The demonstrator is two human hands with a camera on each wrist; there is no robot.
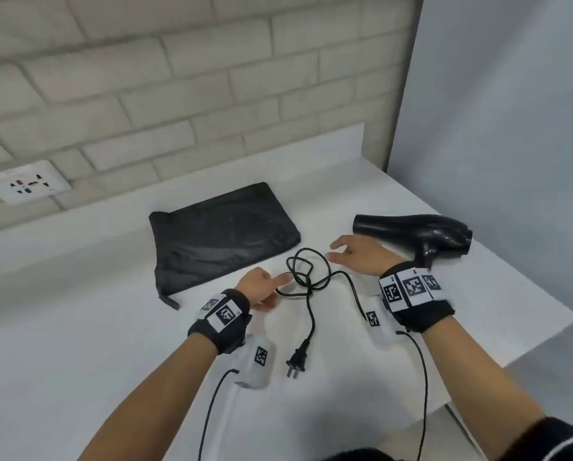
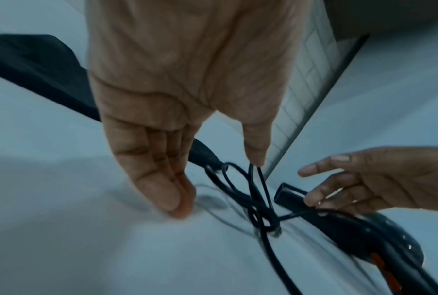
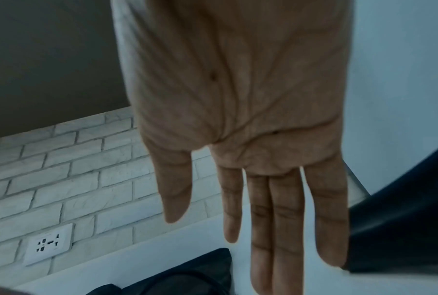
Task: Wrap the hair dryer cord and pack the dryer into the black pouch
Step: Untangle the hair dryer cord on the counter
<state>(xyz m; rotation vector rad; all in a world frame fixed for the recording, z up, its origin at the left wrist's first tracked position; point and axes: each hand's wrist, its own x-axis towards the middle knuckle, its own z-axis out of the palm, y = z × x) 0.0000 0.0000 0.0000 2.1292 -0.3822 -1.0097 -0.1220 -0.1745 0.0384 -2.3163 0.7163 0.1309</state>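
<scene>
The cord [image 1: 306, 277] is judged limp and tangle-prone, best gathered at its loops; the dryer [image 1: 421, 236], rigid, by its handle. The left hand [image 1: 261, 287] touches the loops with fingers extended, nothing gripped; the right hand [image 1: 358, 254] is held flat and empty.

— Backdrop? White-painted brick wall [image 1: 178, 78], a wall socket [image 1: 27, 185] low at left.
— Surface? White table [image 1: 79, 294]; plain pale panel [image 1: 511, 111] right, possibly a partition. Even light.

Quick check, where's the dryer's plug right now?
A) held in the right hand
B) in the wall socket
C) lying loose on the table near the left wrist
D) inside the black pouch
C: the plug lies loose on the white table beside the left wrist, nothing gripping it; the right hand is open and holds nothing.
</scene>
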